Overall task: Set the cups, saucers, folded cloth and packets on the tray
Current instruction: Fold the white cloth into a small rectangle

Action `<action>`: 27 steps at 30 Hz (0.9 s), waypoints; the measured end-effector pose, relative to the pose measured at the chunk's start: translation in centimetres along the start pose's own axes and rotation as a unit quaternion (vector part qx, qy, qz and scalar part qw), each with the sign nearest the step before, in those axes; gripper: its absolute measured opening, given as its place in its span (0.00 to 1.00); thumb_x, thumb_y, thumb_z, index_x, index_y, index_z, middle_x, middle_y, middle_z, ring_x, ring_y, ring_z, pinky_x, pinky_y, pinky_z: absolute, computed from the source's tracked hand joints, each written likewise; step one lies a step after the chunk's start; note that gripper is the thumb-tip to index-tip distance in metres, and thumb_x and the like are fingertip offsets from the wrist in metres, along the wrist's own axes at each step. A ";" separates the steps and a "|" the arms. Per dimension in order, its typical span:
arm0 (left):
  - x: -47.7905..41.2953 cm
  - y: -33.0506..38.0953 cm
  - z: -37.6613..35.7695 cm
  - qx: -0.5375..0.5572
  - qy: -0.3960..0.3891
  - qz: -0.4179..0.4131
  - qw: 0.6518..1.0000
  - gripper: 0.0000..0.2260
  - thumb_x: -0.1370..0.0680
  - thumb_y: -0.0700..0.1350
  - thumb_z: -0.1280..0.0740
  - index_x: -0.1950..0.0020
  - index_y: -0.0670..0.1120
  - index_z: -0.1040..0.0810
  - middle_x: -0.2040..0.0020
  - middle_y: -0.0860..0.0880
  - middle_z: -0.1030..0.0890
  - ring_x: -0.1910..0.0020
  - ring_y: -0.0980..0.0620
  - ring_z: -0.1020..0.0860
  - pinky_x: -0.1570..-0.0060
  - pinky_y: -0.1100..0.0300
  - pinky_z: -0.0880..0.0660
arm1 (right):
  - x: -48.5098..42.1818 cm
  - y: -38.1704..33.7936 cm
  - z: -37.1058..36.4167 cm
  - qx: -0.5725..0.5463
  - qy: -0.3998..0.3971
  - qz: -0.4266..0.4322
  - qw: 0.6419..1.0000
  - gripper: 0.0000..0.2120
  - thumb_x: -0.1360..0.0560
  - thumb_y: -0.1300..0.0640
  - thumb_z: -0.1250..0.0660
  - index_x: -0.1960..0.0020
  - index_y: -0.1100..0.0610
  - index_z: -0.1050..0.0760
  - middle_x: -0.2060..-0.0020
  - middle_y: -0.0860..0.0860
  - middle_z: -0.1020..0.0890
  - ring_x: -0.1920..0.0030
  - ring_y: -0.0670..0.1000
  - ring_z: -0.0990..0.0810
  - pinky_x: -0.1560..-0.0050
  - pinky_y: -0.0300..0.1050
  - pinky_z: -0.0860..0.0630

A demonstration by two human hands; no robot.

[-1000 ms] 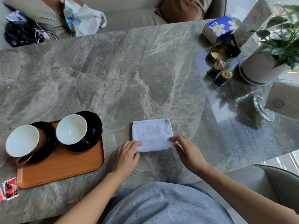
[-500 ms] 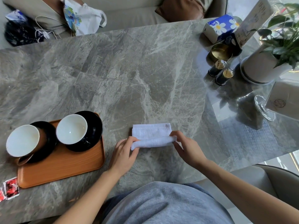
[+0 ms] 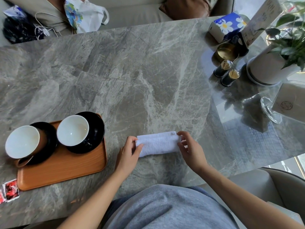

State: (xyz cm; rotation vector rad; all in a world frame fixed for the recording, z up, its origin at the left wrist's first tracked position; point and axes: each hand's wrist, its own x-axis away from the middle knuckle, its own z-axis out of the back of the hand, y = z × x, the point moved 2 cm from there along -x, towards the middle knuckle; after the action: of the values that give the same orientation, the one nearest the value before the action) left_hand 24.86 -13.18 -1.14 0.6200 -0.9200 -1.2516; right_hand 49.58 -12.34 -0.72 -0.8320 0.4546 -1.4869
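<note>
A white cloth [image 3: 157, 144], folded into a narrow strip, lies on the marble table near the front edge. My left hand [image 3: 129, 150] pinches its left end and my right hand [image 3: 191, 148] pinches its right end. To the left sits an orange tray [image 3: 66, 169]. On it stand a brown cup [image 3: 22, 142] on a black saucer [image 3: 49, 139] and a black cup [image 3: 72, 130] on another black saucer [image 3: 97, 128], both cups white inside. Red packets [image 3: 9, 190] lie on the table off the tray's near left corner.
At the far right stand a tissue box [image 3: 227, 26], a brass bowl [image 3: 225, 52], two dark toothpick jars [image 3: 227, 72], a potted plant [image 3: 270, 66] and a card holder on a glass stand [image 3: 270, 111]. Bags lie on the sofa beyond the table.
Both hands folded the near edge of the cloth over away from me. It went from a flat square to a narrow strip, and my hands now hold its two ends.
</note>
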 end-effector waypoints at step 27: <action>-0.6 -0.6 -1.7 -0.116 0.064 0.008 0.991 0.08 0.26 0.41 0.33 0.48 0.46 0.25 0.53 0.49 0.25 0.54 0.48 0.26 0.53 0.58 0.33 | -1.4 0.5 -1.5 0.111 0.003 0.025 0.993 0.21 0.22 0.61 0.41 0.30 0.49 0.33 0.41 0.50 0.27 0.54 0.52 0.22 0.68 0.47 0.24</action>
State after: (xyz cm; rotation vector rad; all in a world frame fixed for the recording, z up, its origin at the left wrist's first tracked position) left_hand 25.98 -12.84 -2.65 0.5010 -0.6594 -1.2667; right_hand 48.67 -11.33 -2.36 -0.6361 0.3045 -1.4622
